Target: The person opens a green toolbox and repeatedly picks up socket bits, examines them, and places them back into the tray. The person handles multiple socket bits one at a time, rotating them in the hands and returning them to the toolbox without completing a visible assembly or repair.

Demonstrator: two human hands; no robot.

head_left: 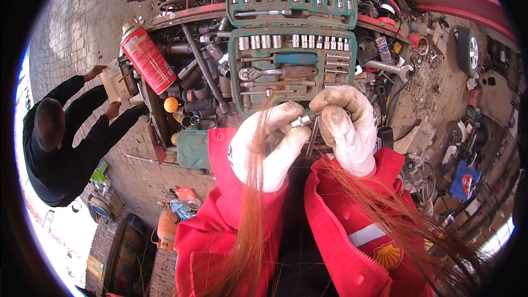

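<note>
My left hand, in a white work glove, pinches a small shiny metal socket between thumb and fingertips. My right hand, gloved too, curls closed against the socket's other end; its fingertips hide what they grip there. A thin dark rod slants down between the two hands; I cannot tell which one holds it. Just beyond my hands lies an open green socket-set case with rows of sockets. In its lower half sit a ratchet and a blue-handled driver.
Left of the case, a red spray can lies among loose sockets and a long metal bar. A large wrench is at the right. Another person in dark clothes holds a box-like part at far left. A wheel stands far right.
</note>
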